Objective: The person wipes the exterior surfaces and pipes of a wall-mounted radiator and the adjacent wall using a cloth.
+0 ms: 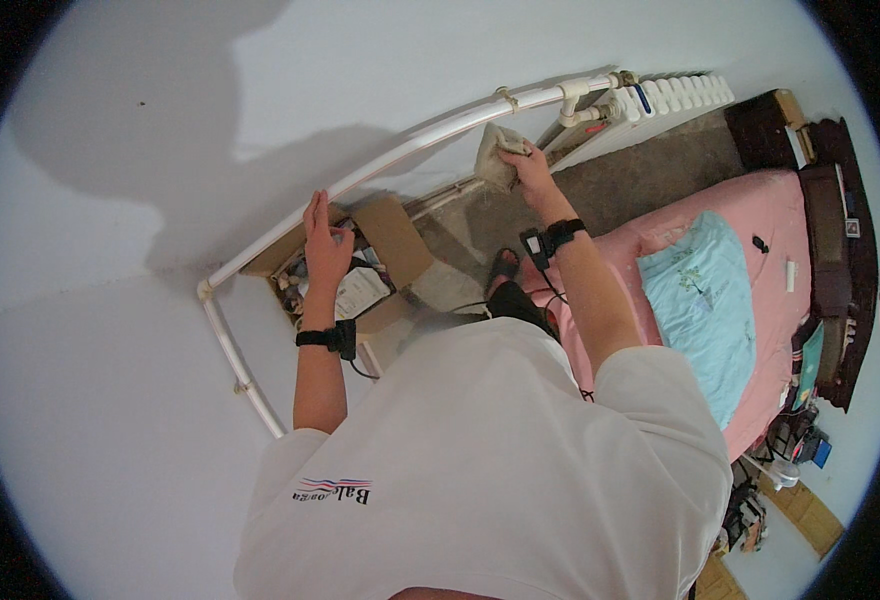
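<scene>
A white pipe (442,128) runs along the wall, sloping from the radiator down to a corner elbow at the left. My left hand (327,250) is raised to this pipe, fingers stretched out and their tips at or against it; contact is hard to make out. Nothing shows in that hand. My right hand (535,180) is closed on a folded greyish-beige cloth (498,160), which hangs just below the pipe, apart from it in this view. Both wrists wear black straps with small devices and cables.
An open cardboard box (397,238) full of odds and ends stands below my left hand. A white radiator (675,95) joins the pipe at the right. To my right is a bed with a pink sheet (615,250) and a light blue pillow (705,310). My sandalled foot (502,265) is on the floor.
</scene>
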Demonstrator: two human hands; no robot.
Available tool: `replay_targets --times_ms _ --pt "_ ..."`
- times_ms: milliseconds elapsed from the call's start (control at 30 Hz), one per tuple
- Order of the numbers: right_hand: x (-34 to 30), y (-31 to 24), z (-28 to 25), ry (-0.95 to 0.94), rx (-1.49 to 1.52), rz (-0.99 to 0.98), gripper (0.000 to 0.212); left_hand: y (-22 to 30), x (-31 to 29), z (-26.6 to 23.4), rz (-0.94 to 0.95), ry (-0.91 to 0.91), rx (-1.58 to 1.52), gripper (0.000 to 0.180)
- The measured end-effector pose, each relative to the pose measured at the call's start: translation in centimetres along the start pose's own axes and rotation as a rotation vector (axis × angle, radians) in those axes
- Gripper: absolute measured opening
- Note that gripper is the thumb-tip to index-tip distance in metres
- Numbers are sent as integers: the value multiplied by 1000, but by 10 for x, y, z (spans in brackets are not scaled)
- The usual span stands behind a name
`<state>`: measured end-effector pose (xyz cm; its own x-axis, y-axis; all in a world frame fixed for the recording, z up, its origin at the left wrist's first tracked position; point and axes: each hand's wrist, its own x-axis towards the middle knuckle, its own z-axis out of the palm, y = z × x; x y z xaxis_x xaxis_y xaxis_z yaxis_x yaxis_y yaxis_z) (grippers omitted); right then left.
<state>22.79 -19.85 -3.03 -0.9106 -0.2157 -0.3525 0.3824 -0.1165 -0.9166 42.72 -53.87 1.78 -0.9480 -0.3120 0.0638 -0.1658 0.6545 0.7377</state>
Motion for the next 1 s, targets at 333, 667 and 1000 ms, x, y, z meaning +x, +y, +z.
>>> replay_targets --times_ms 333,667,1000 --pt "41 22 -1 -84 817 169 51 9 -3 0 -28 16 54 74" --pt "24 3 35 -44 993 231 54 2 -3 1 -30 6 79 74" --pt "24 26 52 -214 909 323 51 15 -3 0 -95 -22 62 76"
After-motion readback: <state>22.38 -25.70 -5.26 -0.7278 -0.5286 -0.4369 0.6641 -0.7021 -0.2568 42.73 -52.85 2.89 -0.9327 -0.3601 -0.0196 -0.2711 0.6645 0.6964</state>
